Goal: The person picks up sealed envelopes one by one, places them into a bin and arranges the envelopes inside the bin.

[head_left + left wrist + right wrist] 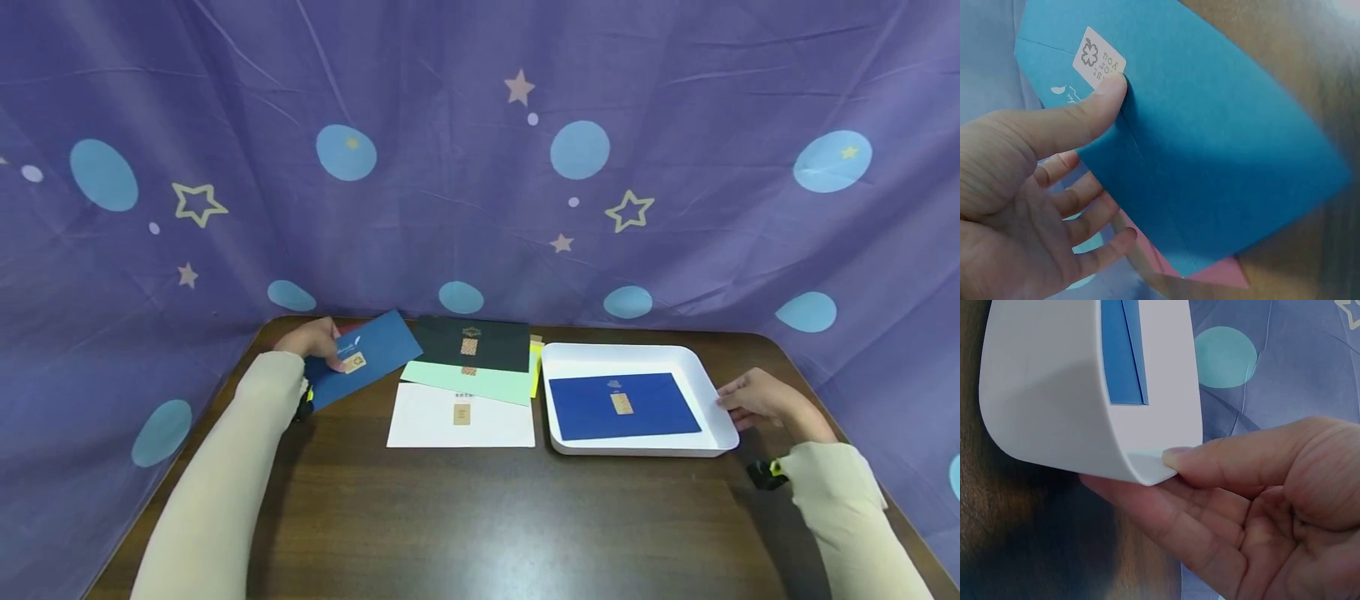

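My left hand (311, 340) pinches a blue envelope (390, 346), its thumb pressing near the cream sticker on the front and the fingers behind. The left wrist view shows that envelope (1210, 119) tilted over a pink envelope (1225, 274), mostly hidden beneath it. At the right, my right hand (761, 396) grips the right rim of a white tray (618, 358). In the right wrist view its thumb lies over the tray's rim (1147, 465), with fingers under the outside. Inside the tray lies a darker blue envelope (660, 404) with a tan sticker.
Between the hands, a black envelope (502, 346) overlaps a mint green envelope (510, 387) and a white envelope (427, 421). A yellow edge (535, 371) shows beside them, close to the tray. A purple patterned curtain (450, 208) hangs behind the brown wooden table (420, 517).
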Tool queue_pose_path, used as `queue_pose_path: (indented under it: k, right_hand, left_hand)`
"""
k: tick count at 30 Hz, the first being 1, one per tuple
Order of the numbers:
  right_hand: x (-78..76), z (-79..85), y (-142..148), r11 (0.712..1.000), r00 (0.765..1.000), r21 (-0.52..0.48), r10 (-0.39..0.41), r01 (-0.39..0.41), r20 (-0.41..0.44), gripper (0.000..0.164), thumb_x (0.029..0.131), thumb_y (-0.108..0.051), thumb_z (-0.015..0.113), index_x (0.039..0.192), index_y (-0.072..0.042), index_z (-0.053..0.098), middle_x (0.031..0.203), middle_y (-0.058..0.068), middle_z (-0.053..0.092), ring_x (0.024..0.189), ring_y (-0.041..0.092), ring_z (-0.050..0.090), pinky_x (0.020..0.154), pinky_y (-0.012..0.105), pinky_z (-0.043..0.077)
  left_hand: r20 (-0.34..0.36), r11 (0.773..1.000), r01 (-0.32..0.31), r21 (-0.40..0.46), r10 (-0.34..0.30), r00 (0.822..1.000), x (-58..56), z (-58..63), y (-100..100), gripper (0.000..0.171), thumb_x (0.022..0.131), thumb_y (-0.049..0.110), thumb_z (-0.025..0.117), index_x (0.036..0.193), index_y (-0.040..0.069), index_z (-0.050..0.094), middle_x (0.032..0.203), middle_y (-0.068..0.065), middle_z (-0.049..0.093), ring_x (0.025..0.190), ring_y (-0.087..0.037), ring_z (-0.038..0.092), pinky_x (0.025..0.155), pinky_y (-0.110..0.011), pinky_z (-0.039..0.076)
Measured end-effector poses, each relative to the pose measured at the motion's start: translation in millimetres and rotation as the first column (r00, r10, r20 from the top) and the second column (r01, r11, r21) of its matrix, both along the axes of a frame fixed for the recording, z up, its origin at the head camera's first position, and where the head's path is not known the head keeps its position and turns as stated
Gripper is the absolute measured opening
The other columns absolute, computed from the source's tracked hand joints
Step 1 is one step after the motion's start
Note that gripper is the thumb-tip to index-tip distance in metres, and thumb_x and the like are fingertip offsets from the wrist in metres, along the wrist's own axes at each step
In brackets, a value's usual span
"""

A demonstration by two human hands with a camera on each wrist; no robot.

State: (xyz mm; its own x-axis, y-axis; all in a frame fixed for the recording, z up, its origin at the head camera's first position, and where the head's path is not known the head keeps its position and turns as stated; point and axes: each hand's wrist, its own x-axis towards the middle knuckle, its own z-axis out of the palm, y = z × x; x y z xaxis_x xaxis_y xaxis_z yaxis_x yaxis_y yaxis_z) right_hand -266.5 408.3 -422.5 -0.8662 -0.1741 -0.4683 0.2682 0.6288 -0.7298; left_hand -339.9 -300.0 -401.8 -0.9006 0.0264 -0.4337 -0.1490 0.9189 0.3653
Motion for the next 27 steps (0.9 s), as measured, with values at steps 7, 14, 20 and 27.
queue_pose_path:
  k: [7, 14, 20, 27]
  right_hand:
    - [6.2, 6.6, -7.6, 0.998, 1.0, 0.052, -0.02, 0.02, -0.004, 0.043, 0.095, 0.003, 0.059, 0.123, 0.033, 0.046, 0.087, 0.014, 0.074, 0.075, 0.018, 0.071, 0.067, 0.037, 0.064]
    - [4.4, 10.1, -7.8, 0.998, 1.0, 0.059, -0.022, 0.022, -0.002, 0.044, 0.096, 0.003, 0.06, 0.125, 0.032, 0.045, 0.088, 0.016, 0.074, 0.077, 0.02, 0.071, 0.069, 0.038, 0.065]
    - [2.2, 10.5, -6.9, 0.997, 1.0, 0.077, -0.024, 0.024, -0.003, 0.043, 0.097, 0.003, 0.059, 0.126, 0.032, 0.045, 0.091, 0.019, 0.074, 0.079, 0.021, 0.072, 0.07, 0.039, 0.065]
    - [2.2, 7.5, -7.5, 0.997, 1.0, 0.08, -0.021, 0.021, -0.002, 0.043, 0.097, 0.002, 0.06, 0.125, 0.032, 0.046, 0.09, 0.018, 0.074, 0.078, 0.02, 0.072, 0.07, 0.039, 0.065]
  left_hand:
    - [0.004, 0.996, 0.077, 0.041, -0.077, 0.997, 5.8, 9.7, -0.3, 0.056, 0.089, 0.013, 0.078, 0.116, 0.0, 0.031, 0.111, -0.021, 0.04, 0.106, -0.038, 0.044, 0.093, -0.049, 0.042]
    - [-0.019, 0.988, 0.133, 0.075, -0.132, 0.991, 5.8, 19.8, 3.5, 0.049, 0.086, -0.012, 0.066, 0.119, 0.0, 0.031, 0.118, -0.024, 0.039, 0.107, -0.039, 0.041, 0.089, -0.042, 0.041]
    - [0.001, 0.996, 0.081, 0.044, -0.081, 0.997, 4.2, 24.7, 6.5, 0.058, 0.082, -0.018, 0.062, 0.13, -0.003, 0.033, 0.125, -0.027, 0.041, 0.11, -0.04, 0.042, 0.088, -0.043, 0.043]
    - [-0.011, 1.0, 0.024, 0.013, -0.024, 1.0, 2.7, 23.5, -1.9, 0.021, 0.082, -0.006, 0.073, 0.082, -0.001, 0.053, 0.078, -0.008, 0.047, 0.074, -0.024, 0.047, 0.064, -0.032, 0.047]
